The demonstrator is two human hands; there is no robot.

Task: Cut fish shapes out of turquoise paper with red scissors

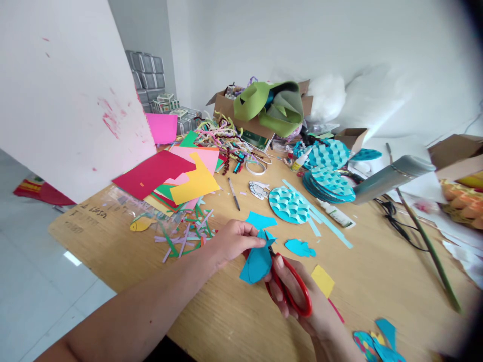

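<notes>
Between the thumb and fingers of my left hand (pixel 239 242) is a piece of blue paper (pixel 255 262) with a drawn outline on it. My right hand (pixel 296 286) grips red-handled scissors (pixel 307 296), its fingers in the loops. The dark blades meet the paper's upper right edge, close to my left thumb. Just beyond lies a blue paper scrap (pixel 261 220). To the right rests a cut-out blue paper fish (pixel 300 248). A yellow paper piece (pixel 323 280) lies beside my right wrist.
Coloured paper sheets (pixel 151 173) and thin paper strips (pixel 184 236) lie left. A woven blue disc (pixel 289 205), a glue bottle (pixel 337 213) and a grey thermos (pixel 394 178) stand or lie right. A cardboard box (pixel 241 113) is at the back. A large white board (pixel 71 95) rises at left.
</notes>
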